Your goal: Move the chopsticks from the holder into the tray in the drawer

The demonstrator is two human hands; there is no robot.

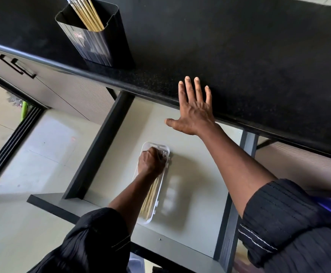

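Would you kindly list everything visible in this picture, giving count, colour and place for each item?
Holder: one, black, upright on the countertop, upper left.
Chopsticks in holder: several, pale wood, leaning inside it.
Countertop: one, black speckled, across the top.
Drawer: one, grey floor with dark sides, pulled open below the countertop.
Tray: one, clear plastic, on the drawer floor.
Chopsticks in tray: several, pale wood, lying lengthwise.
Cabinet handle: one, black, on the grey front at left.
Left hand: closed over the chopsticks at the tray's far end.
Right hand: open, fingers spread, at the countertop edge.
Sleeves: two, black.
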